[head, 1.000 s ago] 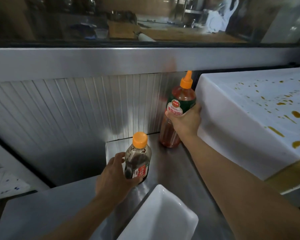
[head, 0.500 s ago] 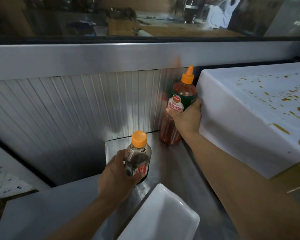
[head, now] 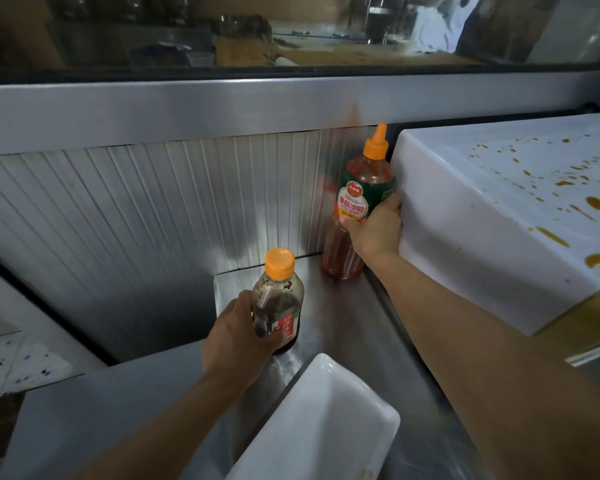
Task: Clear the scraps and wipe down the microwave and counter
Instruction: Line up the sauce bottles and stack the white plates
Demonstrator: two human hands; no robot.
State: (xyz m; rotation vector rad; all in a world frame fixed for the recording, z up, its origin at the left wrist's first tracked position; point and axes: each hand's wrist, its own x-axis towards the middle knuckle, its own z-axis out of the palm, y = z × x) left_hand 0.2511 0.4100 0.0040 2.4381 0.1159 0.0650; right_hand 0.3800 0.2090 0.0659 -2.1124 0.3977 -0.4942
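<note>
Two hands [head: 238, 337] grip plastic bottles [head: 278, 299] — steel counter [head: 329, 306].

Microwave [head: 482, 216]: white casing, standing on the bench [head: 329, 306] at right; top panel spattered with orange-brown sauce drops and streaks, heaviest toward the right edge; left side wall shows faint specks; bench: brushed steel, streaked and smeared beside the casing.

Commercial kitchen: stainless steel counter [head: 343, 306] with ribbed metal backsplash [head: 153, 216], glass pass-through window [head: 291, 29] onto another prep area, ketchup bottle [head: 357, 209] and dark sauce bottle [head: 278, 299], sauce-splattered white microwave [head: 499, 209].
</note>
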